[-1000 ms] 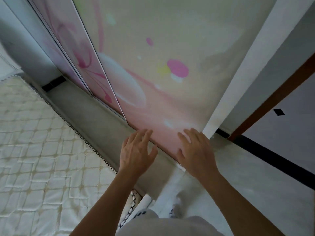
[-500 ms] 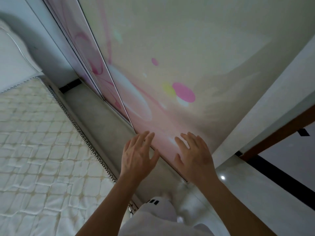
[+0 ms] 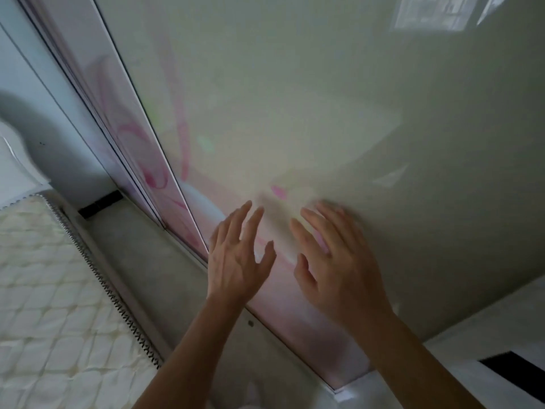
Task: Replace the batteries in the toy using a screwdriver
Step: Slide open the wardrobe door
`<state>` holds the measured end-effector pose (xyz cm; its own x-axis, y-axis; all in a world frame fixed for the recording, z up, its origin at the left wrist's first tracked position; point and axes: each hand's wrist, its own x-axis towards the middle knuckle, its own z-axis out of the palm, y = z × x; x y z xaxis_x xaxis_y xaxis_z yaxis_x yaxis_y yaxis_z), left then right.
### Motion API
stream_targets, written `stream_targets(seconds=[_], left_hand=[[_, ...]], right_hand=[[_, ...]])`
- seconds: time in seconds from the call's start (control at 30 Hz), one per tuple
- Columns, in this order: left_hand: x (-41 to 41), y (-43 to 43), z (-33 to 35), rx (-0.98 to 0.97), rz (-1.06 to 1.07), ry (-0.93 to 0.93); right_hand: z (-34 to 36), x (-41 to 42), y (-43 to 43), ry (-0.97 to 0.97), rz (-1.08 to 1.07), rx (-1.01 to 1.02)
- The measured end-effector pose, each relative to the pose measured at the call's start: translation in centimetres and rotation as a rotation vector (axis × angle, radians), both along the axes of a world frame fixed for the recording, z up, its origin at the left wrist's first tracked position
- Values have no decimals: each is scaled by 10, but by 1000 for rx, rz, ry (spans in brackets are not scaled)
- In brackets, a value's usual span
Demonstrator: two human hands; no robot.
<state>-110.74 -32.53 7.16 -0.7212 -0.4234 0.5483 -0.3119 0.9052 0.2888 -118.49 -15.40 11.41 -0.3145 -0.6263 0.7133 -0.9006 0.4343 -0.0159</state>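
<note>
A glossy sliding wardrobe door (image 3: 324,98), pale cream with faint pink swirls, fills the view above and behind the left hand (image 3: 236,261) and the right hand (image 3: 339,270). A second pink-printed door panel (image 3: 126,137) stands to the left of the left hand. Farther left lies a quilted cream mattress (image 3: 44,290) with zigzag trim. A strip of grey floor (image 3: 141,246) runs between mattress and doors. A bright window reflection (image 3: 427,13) shows high above the right hand.
</note>
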Motion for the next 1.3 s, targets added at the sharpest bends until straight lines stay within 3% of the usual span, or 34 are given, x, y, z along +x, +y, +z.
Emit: stream_targets(seconds=[0.37,0.77,1.07,1.3], left_hand=[[-74,-52,63,-139,-318,343],[-118,-64,47,-258,-287,498],[-132,-94,41,-307,-307,577],[-123,-142,48,-252,-254,503]], right_hand=[[72,-25,-42,364,-212,18],[79,-23,-1,602,-649,201],[76,-36,-34,673,-700,271],[80,-37,-91,638,-625,217]])
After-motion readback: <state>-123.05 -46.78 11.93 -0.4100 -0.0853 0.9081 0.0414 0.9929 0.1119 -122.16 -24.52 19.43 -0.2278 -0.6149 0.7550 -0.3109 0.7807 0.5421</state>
